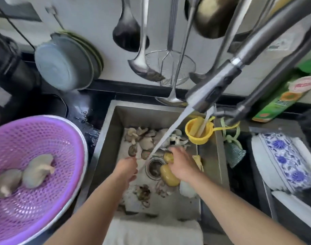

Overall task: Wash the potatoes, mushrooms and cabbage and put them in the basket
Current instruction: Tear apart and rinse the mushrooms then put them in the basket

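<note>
Rinsing step: hold each mushroom under the water stream point(168, 135) over the drain point(155, 167), turn to flush the gills, then carry left to the purple basket point(66, 135) on the bench, where two washed mushrooms point(24, 175) already lie. Left hand point(128, 167) in the stream, fingers curled, seemingly around a small piece, contents not discernible. Right hand point(182, 164) fingers spread and relaxed, resting over the two potatoes point(168, 174); unwashed mushrooms point(144, 138) just beyond, at the far end of the sink point(105, 138).
</note>
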A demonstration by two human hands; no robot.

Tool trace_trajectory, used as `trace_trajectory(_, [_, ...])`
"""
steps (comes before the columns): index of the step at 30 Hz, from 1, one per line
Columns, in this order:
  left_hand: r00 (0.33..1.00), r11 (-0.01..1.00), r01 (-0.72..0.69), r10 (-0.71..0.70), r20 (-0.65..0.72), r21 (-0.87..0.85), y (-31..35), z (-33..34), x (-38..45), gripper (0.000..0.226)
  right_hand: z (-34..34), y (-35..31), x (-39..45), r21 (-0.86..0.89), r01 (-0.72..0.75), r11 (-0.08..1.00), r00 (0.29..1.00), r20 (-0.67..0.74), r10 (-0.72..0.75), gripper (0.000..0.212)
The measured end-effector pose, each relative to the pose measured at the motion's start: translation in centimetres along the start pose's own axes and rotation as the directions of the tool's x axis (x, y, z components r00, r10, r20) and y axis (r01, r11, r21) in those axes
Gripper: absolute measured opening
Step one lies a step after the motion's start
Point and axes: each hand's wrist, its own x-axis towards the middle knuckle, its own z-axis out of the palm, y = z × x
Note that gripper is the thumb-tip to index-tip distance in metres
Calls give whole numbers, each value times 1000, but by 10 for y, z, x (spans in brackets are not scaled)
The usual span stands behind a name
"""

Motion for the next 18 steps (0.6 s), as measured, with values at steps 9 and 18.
trace_trajectory(9, [994,981,108,-102,45,-163,-48,-10,51,16,32,-4,145,-666,145,732,989,91,-113,97])
trace_trajectory(18, [992,967,102,-82,94,-232,-52,-20,49,9,29,-11,151,-727,139,673,972,-28,-232,58])
